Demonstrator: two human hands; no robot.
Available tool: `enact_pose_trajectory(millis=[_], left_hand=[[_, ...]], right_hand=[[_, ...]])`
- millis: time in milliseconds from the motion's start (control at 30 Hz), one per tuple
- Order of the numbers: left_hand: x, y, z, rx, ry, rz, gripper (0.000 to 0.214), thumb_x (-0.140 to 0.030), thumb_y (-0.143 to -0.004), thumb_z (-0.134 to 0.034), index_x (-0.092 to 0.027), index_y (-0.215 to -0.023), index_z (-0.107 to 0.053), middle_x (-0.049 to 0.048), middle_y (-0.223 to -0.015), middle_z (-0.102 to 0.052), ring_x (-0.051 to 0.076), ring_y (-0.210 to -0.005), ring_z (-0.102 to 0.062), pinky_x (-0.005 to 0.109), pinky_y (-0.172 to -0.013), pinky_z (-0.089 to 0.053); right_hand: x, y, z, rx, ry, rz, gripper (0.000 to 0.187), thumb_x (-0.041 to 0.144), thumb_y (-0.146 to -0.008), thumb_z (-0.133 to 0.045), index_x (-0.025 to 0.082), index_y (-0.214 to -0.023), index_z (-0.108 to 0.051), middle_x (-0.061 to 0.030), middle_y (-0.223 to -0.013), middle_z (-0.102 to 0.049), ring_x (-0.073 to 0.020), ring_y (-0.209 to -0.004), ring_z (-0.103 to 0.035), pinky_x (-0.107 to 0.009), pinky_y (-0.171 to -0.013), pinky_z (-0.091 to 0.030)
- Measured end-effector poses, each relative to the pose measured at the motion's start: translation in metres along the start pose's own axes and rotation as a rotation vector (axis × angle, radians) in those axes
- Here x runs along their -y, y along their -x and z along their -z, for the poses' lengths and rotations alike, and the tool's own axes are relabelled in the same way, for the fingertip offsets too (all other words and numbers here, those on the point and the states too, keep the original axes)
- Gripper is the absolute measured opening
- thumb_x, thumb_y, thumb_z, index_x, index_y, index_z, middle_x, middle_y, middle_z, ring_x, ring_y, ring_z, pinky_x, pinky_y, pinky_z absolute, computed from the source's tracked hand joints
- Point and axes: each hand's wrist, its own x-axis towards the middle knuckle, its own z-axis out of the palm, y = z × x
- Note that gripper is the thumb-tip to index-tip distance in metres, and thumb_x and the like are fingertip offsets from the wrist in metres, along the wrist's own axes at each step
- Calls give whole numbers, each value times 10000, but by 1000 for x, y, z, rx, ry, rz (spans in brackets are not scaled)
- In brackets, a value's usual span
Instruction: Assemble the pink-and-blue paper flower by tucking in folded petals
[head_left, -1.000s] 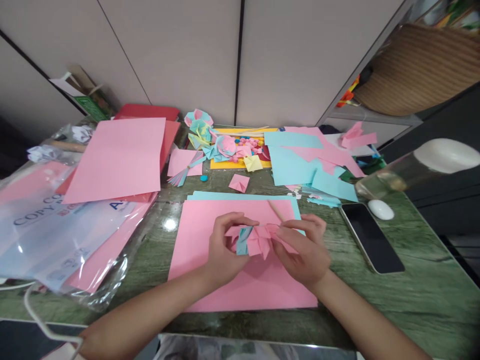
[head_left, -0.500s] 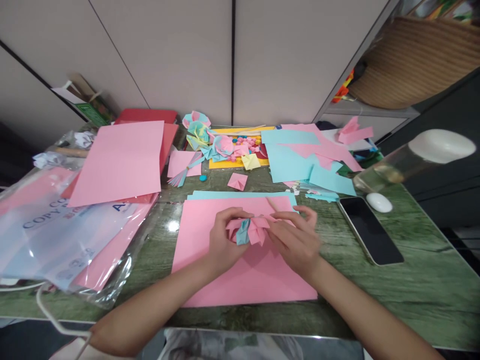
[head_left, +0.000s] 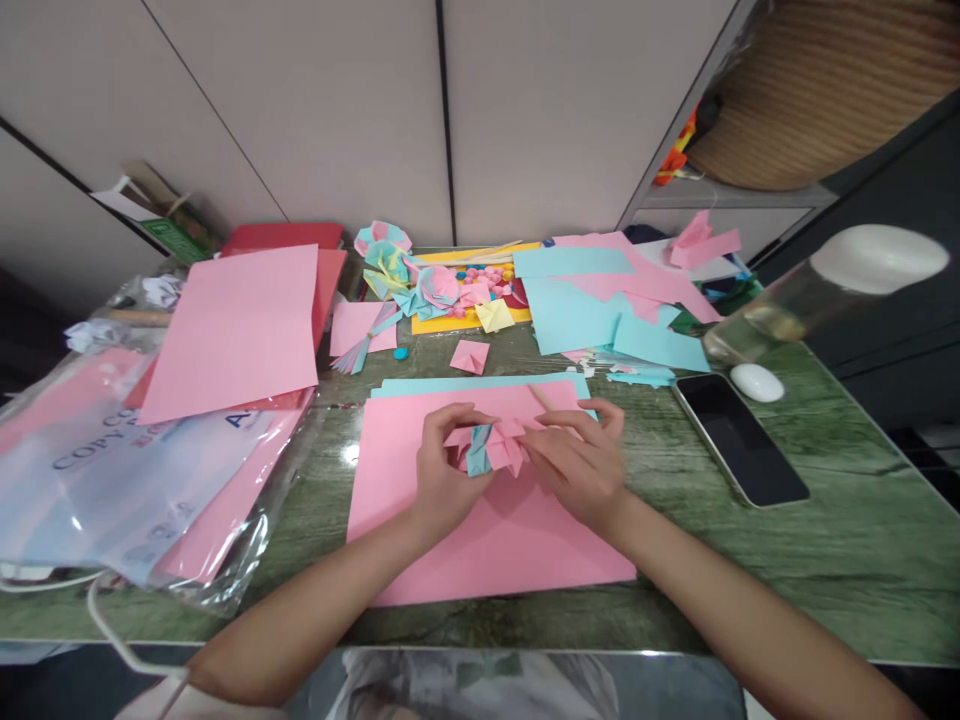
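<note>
1. The wall (head_left: pixel 337 120) ahead of you is plain beige panels with dark seams; a shelf on the right carries a woven basket (head_left: pixel 825 90).
2. The bench (head_left: pixel 825 540) is glossy green with a marbled grain.
3. On your left lies a clear plastic pack (head_left: pixel 112 470) of pink paper. You can read "COPY" on it in blue; the rest of the print is too creased to make out.
4. A loose pink sheet (head_left: pixel 236 330) lies on the pack's far end, over red card.
5. A second pink sheet, the mat (head_left: pixel 480 540), lies flat before you on a blue sheet (head_left: pixel 420 386).
6. Blue and pink offcuts (head_left: pixel 577 310) lie far right, near a clear bottle (head_left: pixel 825 290) with a white cap.
7. A dark phone (head_left: pixel 739 440) lies face up, right of the mat.
8. Your left hand (head_left: pixel 439 480) and right hand (head_left: pixel 577 465) meet over the mat's far half.
9. The fold (head_left: pixel 491 447), pink with one blue pleat, sits between your hands: the fingers of each hand pinch it from their own side.
10. A small pink square (head_left: pixel 469 355) lies just beyond the blue sheet.
</note>
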Motion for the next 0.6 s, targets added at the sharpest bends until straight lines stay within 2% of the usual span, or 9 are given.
enact_pose_trajectory(millis=[100, 200, 333, 600], left_hand=[[-2, 0, 0, -10, 12, -16, 592, -89, -589, -704, -222, -1075, -394, 29, -906, -605, 152, -877, -600, 276, -719, -515], [-4, 0, 0, -18, 38, -33, 600, -70, -569, -714, -218, -1058, -400, 27, -909, -613, 155, -877, -609, 280, -733, -512], [-4, 1, 0, -40, 61, -58, 591, -63, -549, -726, -211, -1029, -414, 22, -906, -609, 161, -868, -617, 292, -743, -511], [-6, 3, -3, -82, 11, -15, 508, -106, -566, -730, -203, -974, -444, 22, -901, -588, 154, -851, -605, 286, -727, -507]], right_hand=[[2, -2, 0, -18, -33, -64, 189, 125, -745, -620, 245, -889, -597, 56, -709, -700, -119, -735, -642, -361, -866, -323], [2, -3, 0, -61, -64, -106, 168, 139, -738, -628, 245, -864, -597, 40, -730, -698, -117, -711, -644, -362, -860, -339], [2, -4, 1, -115, -65, -72, 120, 134, -728, -639, 237, -777, -598, 51, -671, -683, -114, -687, -646, -359, -850, -340], [2, -1, 3, -103, -12, 10, 110, 143, -739, -620, 246, -763, -593, 66, -660, -693, -124, -683, -648, -368, -833, -315]])
